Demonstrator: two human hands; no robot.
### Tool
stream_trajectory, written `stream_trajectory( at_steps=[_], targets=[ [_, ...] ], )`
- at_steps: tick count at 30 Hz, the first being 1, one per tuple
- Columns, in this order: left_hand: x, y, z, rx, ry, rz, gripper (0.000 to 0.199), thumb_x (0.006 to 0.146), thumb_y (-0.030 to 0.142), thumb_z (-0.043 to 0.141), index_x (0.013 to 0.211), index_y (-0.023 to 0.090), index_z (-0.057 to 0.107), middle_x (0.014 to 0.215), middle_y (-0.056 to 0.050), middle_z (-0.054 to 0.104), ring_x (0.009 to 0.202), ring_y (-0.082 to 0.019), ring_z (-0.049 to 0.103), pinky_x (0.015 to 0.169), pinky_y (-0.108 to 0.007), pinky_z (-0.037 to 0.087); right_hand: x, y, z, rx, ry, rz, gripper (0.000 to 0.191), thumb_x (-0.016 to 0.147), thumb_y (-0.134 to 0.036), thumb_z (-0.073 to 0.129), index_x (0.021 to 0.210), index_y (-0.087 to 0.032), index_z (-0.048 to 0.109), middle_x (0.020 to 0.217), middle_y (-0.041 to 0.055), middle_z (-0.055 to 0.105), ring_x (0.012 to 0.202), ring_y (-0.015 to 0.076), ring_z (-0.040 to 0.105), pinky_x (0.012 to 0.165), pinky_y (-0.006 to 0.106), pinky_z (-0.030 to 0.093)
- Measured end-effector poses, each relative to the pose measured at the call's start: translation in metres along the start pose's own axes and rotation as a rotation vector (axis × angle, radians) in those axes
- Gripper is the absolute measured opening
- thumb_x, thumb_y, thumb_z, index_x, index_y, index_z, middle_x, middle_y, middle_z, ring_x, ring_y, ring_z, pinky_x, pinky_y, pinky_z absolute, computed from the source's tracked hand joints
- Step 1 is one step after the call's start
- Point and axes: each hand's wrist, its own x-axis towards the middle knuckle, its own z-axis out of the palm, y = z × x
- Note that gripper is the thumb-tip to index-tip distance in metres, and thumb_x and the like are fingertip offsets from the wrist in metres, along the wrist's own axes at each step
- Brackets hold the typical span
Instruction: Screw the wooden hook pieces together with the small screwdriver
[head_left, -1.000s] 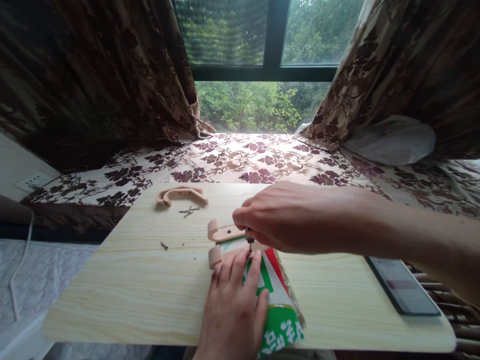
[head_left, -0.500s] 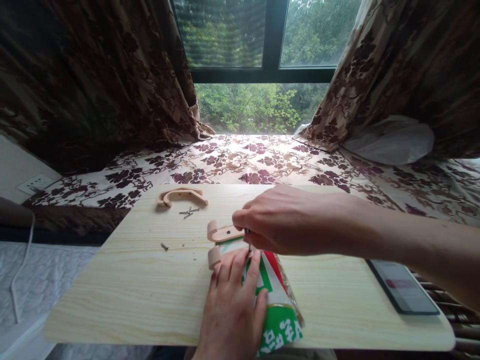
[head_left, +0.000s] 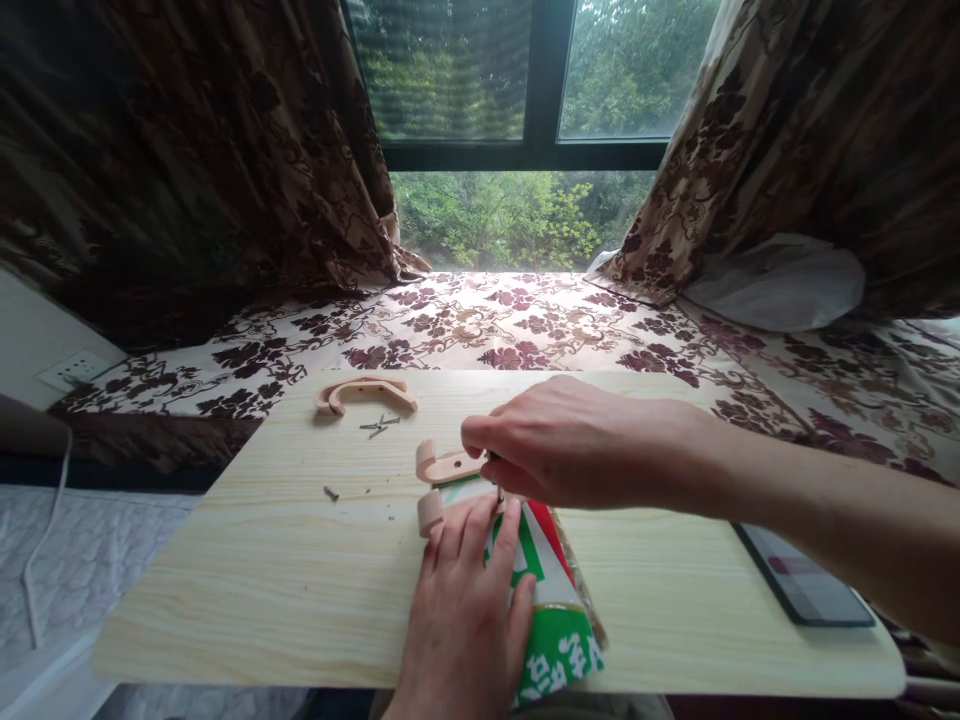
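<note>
Head view: my left hand [head_left: 469, 605], fingers slightly parted, presses the near wooden hook [head_left: 430, 512] over a packet [head_left: 559, 640]; my right hand [head_left: 555, 440] grips a driver [head_left: 500, 493] there, seemingly mid-screw. Farther off, loose screws [head_left: 379, 427] and more hooks [head_left: 395, 393] look unused.

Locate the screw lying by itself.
Head view, left of centre: the lone screw lies on the table, lower in frame than the screw cluster and left of the wooden hook under the left hand.
</note>
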Motion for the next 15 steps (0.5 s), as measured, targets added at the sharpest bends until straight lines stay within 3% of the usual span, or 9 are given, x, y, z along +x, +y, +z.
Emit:
stream_trajectory(
  at_steps=[4, 10, 15],
  targets=[
    [0.000, 0.001, -0.002, -0.019, -0.010, -0.016, 0.049, 0.088, 0.031, 0.049, 0.136, 0.021, 0.044, 0.135, -0.011, 0.048, 0.124, -0.031, 0.042, 0.100, -0.050, 0.043, -0.001, 0.000, 0.001, 0.036, -0.010, -0.041, 0.014, 0.090, -0.016, 0.044, 0.080, -0.019, 0.054, 0.065, -0.0013, 0.056, 0.051, 0.0103, 0.034, 0.048, 0.026, 0.022],
    [-0.001, 0.002, -0.001, 0.026, -0.007, 0.006, 0.053, 0.085, 0.021, 0.049, 0.137, 0.018, 0.041, 0.134, -0.013, 0.048, 0.122, -0.031, 0.043, 0.097, -0.052, 0.045, 0.004, -0.003, 0.021, 0.026, 0.118, 0.108, 0.022, 0.093, -0.029, 0.041, 0.083, -0.017, 0.057, 0.061, 0.0013, 0.059, 0.047, 0.0105, 0.033, 0.048, 0.029, 0.015],
    [0.001, 0.002, 0.000, -0.002, -0.002, -0.015, 0.051, 0.086, 0.025, 0.050, 0.136, 0.020, 0.043, 0.133, -0.011, 0.049, 0.123, -0.030, 0.044, 0.099, -0.050, 0.044, 0.000, -0.003, 0.012, 0.081, 0.084, 0.061, 0.016, 0.089, -0.025, 0.047, 0.081, -0.017, 0.058, 0.071, 0.0026, 0.064, 0.054, 0.0104, 0.042, 0.049, 0.026, 0.020]
  ],
)
